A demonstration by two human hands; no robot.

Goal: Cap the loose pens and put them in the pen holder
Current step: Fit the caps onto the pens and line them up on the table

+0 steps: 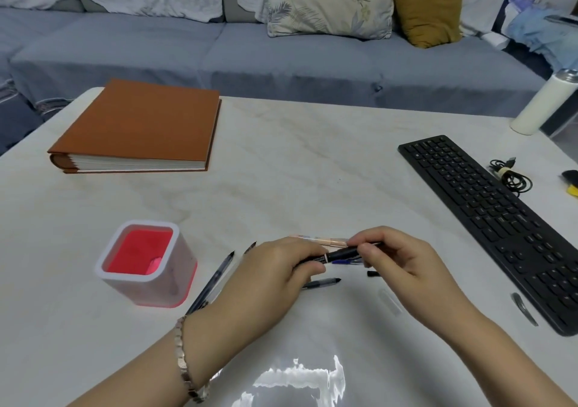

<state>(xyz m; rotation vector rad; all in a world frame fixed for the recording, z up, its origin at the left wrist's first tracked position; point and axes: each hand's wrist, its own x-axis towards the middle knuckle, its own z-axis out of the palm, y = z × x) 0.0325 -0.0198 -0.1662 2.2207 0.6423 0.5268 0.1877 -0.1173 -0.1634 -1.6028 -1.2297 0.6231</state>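
Both hands hold one black pen (339, 254) level above the table. My left hand (275, 273) grips its barrel and my right hand (391, 259) pinches its cap end. Under them lie a blue pen (345, 262), a peach-coloured pen (325, 240) and a black pen (323, 282). Two more uncapped pens (212, 278) lie left of my left hand. A small black cap (372, 273), a clear cap (390, 302) and a dark cap (524, 308) rest on the table. The red and white pen holder (147, 264) stands at the left, with nothing but a pink scrap inside.
A black keyboard (497, 216) runs along the right side. A brown album (140, 128) lies at the back left. A white bottle (544, 103) and a coiled cable (513, 176) sit at the far right. A grey sofa with cushions stands behind the table.
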